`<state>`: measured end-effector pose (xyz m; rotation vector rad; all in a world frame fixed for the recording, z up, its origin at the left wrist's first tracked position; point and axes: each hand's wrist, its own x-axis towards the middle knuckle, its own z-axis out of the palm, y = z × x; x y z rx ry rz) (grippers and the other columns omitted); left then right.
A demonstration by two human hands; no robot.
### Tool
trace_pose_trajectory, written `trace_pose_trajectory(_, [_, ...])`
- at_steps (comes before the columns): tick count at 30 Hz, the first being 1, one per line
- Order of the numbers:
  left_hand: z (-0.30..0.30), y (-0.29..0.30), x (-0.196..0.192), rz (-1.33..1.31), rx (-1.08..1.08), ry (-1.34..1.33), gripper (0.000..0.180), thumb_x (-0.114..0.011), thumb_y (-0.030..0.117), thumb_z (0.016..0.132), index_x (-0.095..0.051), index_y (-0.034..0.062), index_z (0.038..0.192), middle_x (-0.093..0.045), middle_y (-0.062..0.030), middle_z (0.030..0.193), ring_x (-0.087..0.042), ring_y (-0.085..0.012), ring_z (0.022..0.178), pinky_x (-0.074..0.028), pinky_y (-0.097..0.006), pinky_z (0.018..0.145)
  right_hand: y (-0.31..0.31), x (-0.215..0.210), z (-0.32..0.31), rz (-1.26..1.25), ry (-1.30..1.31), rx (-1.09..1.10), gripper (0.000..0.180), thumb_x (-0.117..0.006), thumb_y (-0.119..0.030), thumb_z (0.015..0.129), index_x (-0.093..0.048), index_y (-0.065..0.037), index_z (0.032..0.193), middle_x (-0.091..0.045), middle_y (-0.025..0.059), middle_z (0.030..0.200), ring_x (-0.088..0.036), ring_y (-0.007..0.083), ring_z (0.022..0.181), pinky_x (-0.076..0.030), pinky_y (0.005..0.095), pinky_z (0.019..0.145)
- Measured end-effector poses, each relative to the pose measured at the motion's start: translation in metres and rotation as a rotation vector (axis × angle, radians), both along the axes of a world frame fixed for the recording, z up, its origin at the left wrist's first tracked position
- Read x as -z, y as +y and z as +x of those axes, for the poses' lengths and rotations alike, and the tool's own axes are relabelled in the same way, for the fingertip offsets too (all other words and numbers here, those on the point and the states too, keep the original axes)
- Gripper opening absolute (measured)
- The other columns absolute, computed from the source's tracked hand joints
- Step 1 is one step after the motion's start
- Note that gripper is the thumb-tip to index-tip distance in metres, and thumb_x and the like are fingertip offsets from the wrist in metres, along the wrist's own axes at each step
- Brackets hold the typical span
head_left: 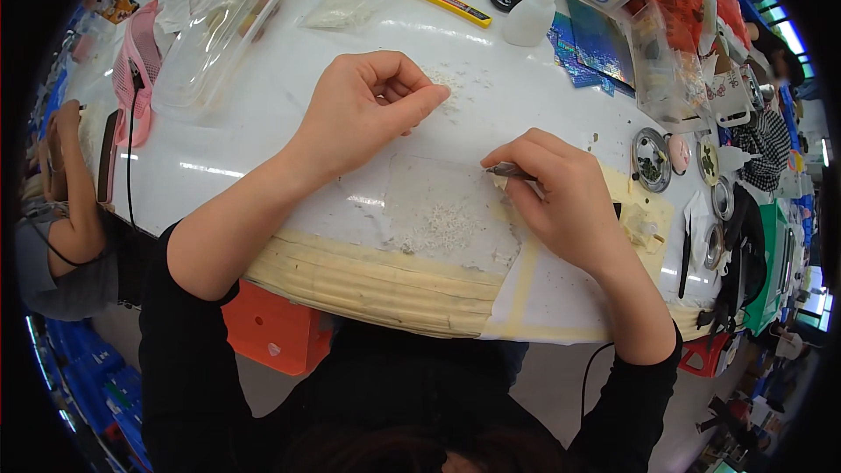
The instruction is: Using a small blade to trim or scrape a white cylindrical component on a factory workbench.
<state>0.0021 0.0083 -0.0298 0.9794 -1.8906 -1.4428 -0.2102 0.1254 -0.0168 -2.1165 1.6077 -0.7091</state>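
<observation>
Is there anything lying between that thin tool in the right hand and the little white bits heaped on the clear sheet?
Nothing visible: the thin tool points over bare clear sheet, with the white bits just below.

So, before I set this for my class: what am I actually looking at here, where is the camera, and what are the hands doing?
There is no machine; a person works with two bare hands. The one picture comes from a wide camera worn on the person's head, looking down, so straight edges bend near the rim. The right hand pinches a thin dark pen-like tool over a clear plastic sheet strewn with tiny white bits. The left hand is loosely curled on the white table, its fingers apparently holding nothing. Farther back lie a yellow utility knife, a white squeeze bottle and a clear plastic tray. Another person's arm shows at the left.
</observation>
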Motion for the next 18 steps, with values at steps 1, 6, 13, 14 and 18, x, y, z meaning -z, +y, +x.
trace_pose_trajectory(1, [0.0,0.0,-0.001,0.006,0.001,-0.007,0.016,-0.07,0.016,0.088,-0.07,0.0012,0.095,-0.064,-0.0004,0.076,-0.056,-0.0045,0.065,-0.047,-0.019,0.059,0.0,-0.001,-0.002,-0.002,-0.018,0.03,0.015,-0.064,-0.003,0.077,-0.066,-0.008,0.091,-0.06,0.0072,0.081,-0.062,0.0282,0.07,-0.049,0.0373,0.061])
trace_pose_trajectory(6, [-0.002,0.005,0.001,-0.002,-0.022,0.069,0.022,-0.067,0.015,0.09,-0.067,0.0028,0.108,-0.062,0.0012,0.08,-0.055,-0.0038,0.067,-0.046,-0.019,0.057,0.001,-0.007,-0.004,0.058,0.017,0.002,0.019,-0.063,0.005,0.076,-0.066,-0.003,0.093,-0.062,0.0088,0.08,-0.063,0.0213,0.069,-0.049,0.0293,0.061])
trace_pose_trajectory(13, [-0.001,0.008,0.003,-0.001,0.035,0.092,0.03,-0.065,0.013,0.091,-0.063,0.0032,0.119,-0.061,0.0028,0.081,-0.054,-0.0029,0.066,-0.044,-0.018,0.054,0.004,0.003,0.009,0.016,0.015,0.007,0.01,-0.067,-0.01,0.078,-0.062,-0.006,0.087,-0.06,0.0071,0.08,-0.062,0.0284,0.066,-0.048,0.0388,0.058])
trace_pose_trajectory(14, [-0.001,0.008,0.003,0.009,0.035,0.091,0.029,-0.065,0.013,0.091,-0.063,0.0031,0.118,-0.061,0.0028,0.081,-0.054,-0.0028,0.066,-0.044,-0.018,0.054,0.004,0.005,0.011,0.013,0.034,0.007,0.011,-0.067,-0.01,0.079,-0.062,-0.006,0.088,-0.059,0.0071,0.081,-0.062,0.0285,0.067,-0.048,0.0389,0.058])
trace_pose_trajectory(18, [-0.001,0.01,0.002,0.026,0.05,0.098,0.028,-0.065,0.012,0.091,-0.064,0.0031,0.117,-0.061,0.0028,0.081,-0.054,-0.0029,0.066,-0.045,-0.018,0.054,0.006,0.004,0.016,0.016,0.127,0.005,0.013,-0.066,-0.009,0.079,-0.06,-0.006,0.09,-0.059,0.0079,0.084,-0.062,0.0292,0.068,-0.048,0.0396,0.058])
